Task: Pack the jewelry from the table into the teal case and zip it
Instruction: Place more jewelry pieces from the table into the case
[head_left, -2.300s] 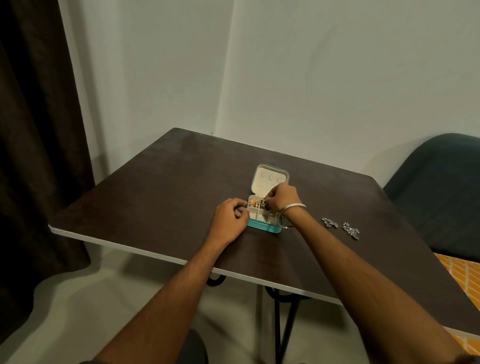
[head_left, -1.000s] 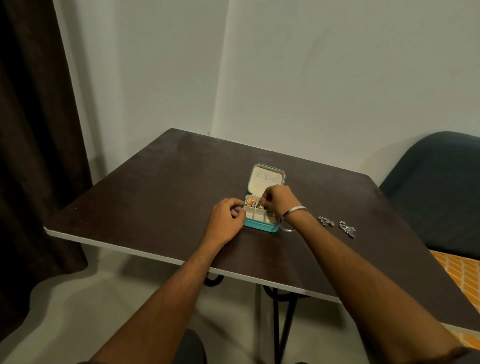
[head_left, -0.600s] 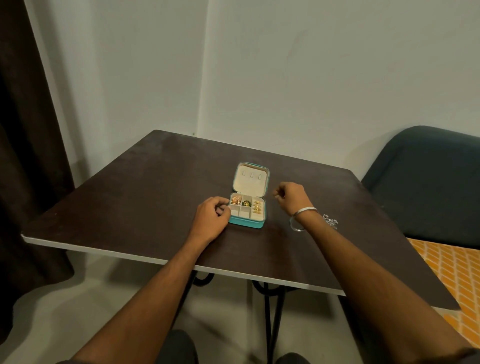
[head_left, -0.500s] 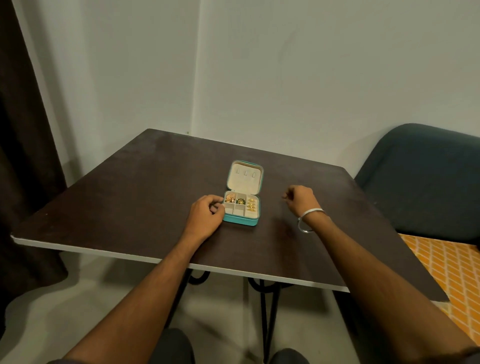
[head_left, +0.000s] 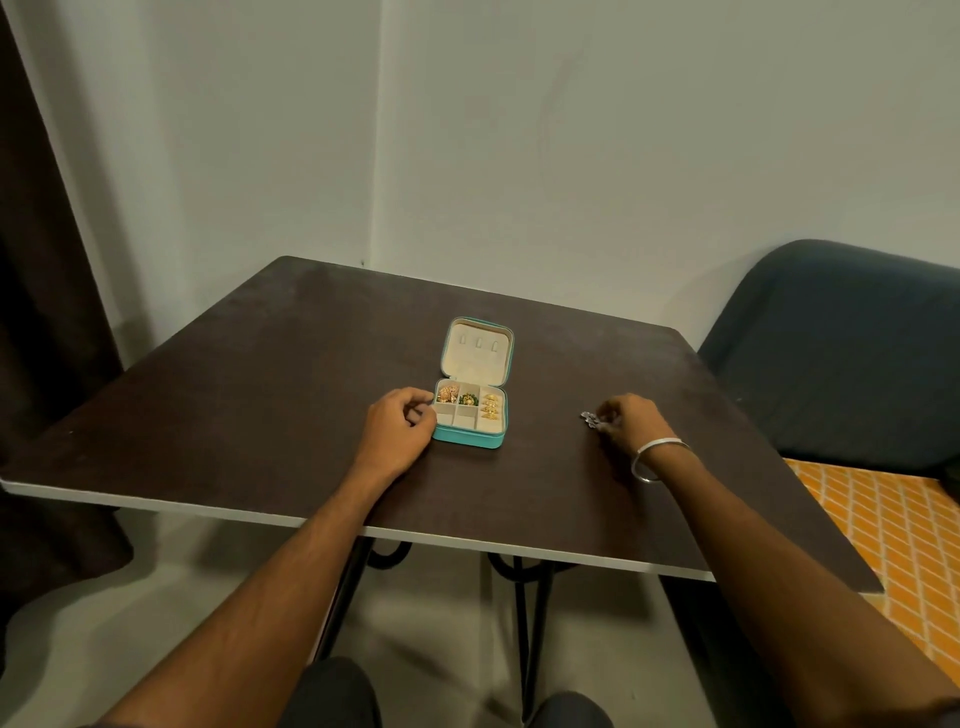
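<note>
silver piece of jewelry (head_left: 589, 419) pinched at the right hand (head_left: 629, 422) fingers (head_left: 607, 422), low over the desk (head_left: 260, 395); whether it is lifted or touching the surface, can't tell. left hand (head_left: 397, 434) fingers (head_left: 422, 414) curled against the left wall of the teal case (head_left: 469, 439), knuckles on the desk, bracing it, not wrapped around it. silver bangle (head_left: 655, 460) on the right wrist.

case sits mid-desk, unzipped, lid (head_left: 478, 349) standing up at 12 o'clock of the tray, cream lining with three small tabs. tray is divided into compartments: back-left holds a rose-gold cluster (head_left: 448, 392), back-middle a green-and-gold piece (head_left: 468, 399), right column a stack of gold pieces (head_left: 491, 406). front-left and front-middle cells show only lining.

silver piece is at 3 o'clock of the case, well apart from it. dark blue chair (head_left: 831, 353) beyond the desk's right edge, dark curtain (head_left: 41, 312) at far left.
</note>
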